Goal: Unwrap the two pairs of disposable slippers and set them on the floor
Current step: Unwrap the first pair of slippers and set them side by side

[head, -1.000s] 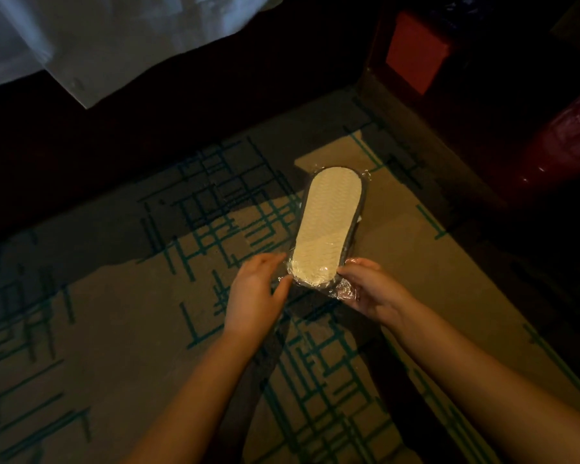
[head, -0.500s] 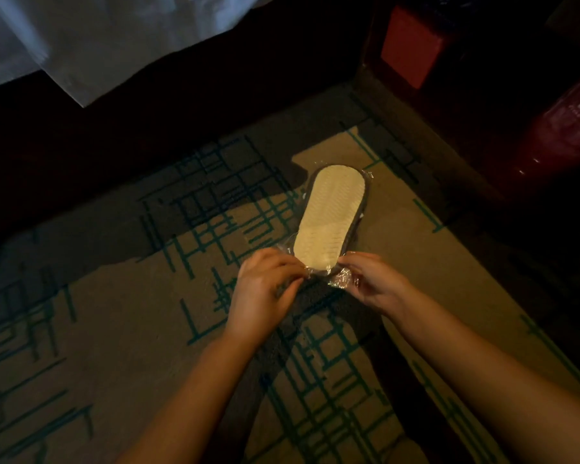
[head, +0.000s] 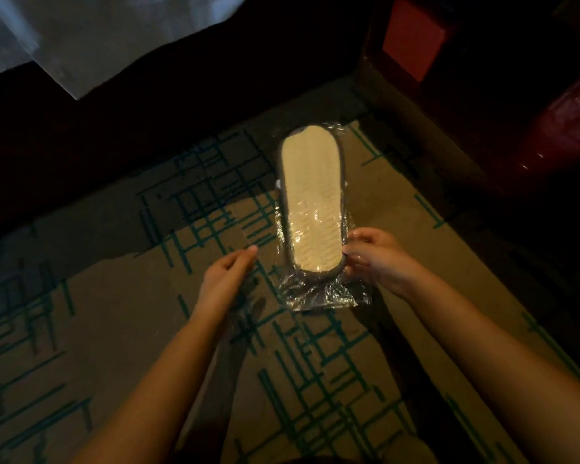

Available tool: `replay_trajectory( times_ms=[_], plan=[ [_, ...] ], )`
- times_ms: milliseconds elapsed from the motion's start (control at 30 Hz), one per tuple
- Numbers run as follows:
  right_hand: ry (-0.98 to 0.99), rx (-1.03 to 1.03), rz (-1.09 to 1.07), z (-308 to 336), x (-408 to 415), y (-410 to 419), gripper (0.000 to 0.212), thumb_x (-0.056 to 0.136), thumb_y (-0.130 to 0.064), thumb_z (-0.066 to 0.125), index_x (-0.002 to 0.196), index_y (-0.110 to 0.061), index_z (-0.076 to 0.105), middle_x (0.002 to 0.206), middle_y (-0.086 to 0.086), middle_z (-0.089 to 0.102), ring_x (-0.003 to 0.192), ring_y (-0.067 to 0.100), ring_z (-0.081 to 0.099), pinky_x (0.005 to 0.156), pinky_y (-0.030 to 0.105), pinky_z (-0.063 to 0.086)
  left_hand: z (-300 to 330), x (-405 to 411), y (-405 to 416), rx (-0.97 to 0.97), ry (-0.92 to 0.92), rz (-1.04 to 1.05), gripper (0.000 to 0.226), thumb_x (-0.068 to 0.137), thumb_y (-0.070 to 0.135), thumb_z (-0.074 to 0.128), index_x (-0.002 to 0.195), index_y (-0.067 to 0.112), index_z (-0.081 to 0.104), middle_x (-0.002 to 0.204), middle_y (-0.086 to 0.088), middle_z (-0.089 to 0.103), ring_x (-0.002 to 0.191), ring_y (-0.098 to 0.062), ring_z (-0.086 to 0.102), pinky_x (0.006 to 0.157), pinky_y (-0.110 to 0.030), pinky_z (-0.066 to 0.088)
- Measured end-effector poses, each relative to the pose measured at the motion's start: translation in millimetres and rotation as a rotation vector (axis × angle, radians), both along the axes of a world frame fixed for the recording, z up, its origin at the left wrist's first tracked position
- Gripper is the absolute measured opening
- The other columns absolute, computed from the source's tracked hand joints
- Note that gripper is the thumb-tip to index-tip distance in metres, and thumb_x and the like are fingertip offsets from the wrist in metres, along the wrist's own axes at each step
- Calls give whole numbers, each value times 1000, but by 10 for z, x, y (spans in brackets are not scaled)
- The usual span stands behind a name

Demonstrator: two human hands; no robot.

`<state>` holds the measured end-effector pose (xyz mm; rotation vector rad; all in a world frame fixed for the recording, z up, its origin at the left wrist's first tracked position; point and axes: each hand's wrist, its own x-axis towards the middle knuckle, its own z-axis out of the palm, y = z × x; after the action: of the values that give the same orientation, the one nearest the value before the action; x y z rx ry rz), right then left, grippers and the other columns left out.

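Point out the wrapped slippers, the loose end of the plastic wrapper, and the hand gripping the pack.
wrapped slippers (head: 310, 199): head view, middle of the pale sole facing up.
plastic wrapper (head: 318, 294): head view, crinkled loose end nearest the person.
right hand (head: 377, 257): head view, back of the hand at the pack's heel end.

No text, label, brand, number or sign can be read anywhere in the dim head view. The pale sole of the wrapped slippers (head: 310, 199) shows only a pressed zigzag tread, and the clear plastic wrap (head: 318, 293) around it carries glare but no print. The carpet (head: 114, 329) bears teal line patterns, not lettering. The red panel (head: 412, 38) at the upper right is plain, and the glossy red surface (head: 570, 128) beside it shows reflections too faint to make out.
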<state>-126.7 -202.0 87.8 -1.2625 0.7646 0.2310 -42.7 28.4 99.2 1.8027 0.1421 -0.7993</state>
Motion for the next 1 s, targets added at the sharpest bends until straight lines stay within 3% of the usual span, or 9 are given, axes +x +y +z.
replay_trajectory(
  times_ms=[100, 200, 267, 333, 467, 600, 733, 867, 1000],
  plan=[
    [-23, -75, 121, 43, 21, 128, 20, 86, -2, 58, 86, -22, 58, 92, 6, 62, 74, 18, 61, 60, 25, 53, 58, 16, -124, -156, 263, -132, 13, 79, 34, 61, 80, 21, 66, 64, 11, 71, 61, -1, 65, 70, -23, 47],
    [-16, -65, 177, 69, 19, 202, 18, 86, -3, 59, 93, -20, 58, 103, 10, 63, 86, 22, 61, 69, 27, 52, 14, -48, -217, -164, 267, 14, 2, 83, 13, 62, 83, 13, 64, 58, 6, 69, 45, -2, 59, 54, -22, 52],
    [-11, -97, 161, 72, 23, 223, 30, 84, -10, 63, 111, -21, 54, 108, 3, 62, 90, 16, 61, 66, 21, 51, -30, -79, -227, -210, 301, 148, 6, 84, 7, 60, 85, 11, 64, 62, 3, 71, 47, -3, 62, 50, -19, 55],
    [-66, -349, 52, 98, 25, 245, 47, 81, -18, 68, 122, -28, 48, 104, -9, 55, 93, 9, 57, 66, 16, 45, -60, -79, -192, -302, 364, 274, 8, 85, 6, 58, 84, 11, 64, 65, 0, 73, 57, -7, 69, 53, -20, 57],
    [-456, -759, -158, 268, -12, 337, 21, 81, -13, 63, 92, -30, 59, 85, -13, 61, 77, -5, 56, 66, 8, 45, -56, -44, -126, -377, 401, 487, 14, 87, 10, 57, 73, 13, 59, 53, 2, 71, 52, -5, 68, 48, -16, 53],
    [-245, -591, 71, 290, -17, 572, 17, 83, -12, 65, 76, -27, 61, 77, -7, 65, 74, 7, 64, 68, 21, 55, -48, -48, -163, -488, 397, 592, 17, 87, 8, 57, 71, 14, 57, 52, 2, 70, 51, -5, 67, 48, -17, 54],
    [-44, -339, 30, 246, -27, 638, 11, 83, -11, 65, 90, -20, 65, 82, 2, 68, 80, 23, 68, 78, 38, 58, -75, -124, -232, -522, 387, 598, 18, 86, 6, 57, 70, 13, 58, 57, 0, 71, 55, -7, 68, 53, -19, 57],
    [-212, -693, -176, 320, -93, 657, 25, 82, -10, 63, 83, -32, 52, 88, -3, 57, 70, 0, 54, 60, 10, 49, -115, -214, -285, -471, 312, 648, 11, 87, 5, 56, 80, 10, 62, 76, -5, 69, 63, -8, 68, 60, -19, 59],
    [-305, -852, 238, 274, -206, 885, 16, 84, -23, 51, 98, -28, 59, 94, -15, 59, 81, -4, 56, 67, 11, 50, -98, -206, -271, -484, 281, 684, 9, 87, 4, 57, 80, 10, 61, 79, -6, 64, 62, -7, 66, 58, -18, 58]
  ],
)
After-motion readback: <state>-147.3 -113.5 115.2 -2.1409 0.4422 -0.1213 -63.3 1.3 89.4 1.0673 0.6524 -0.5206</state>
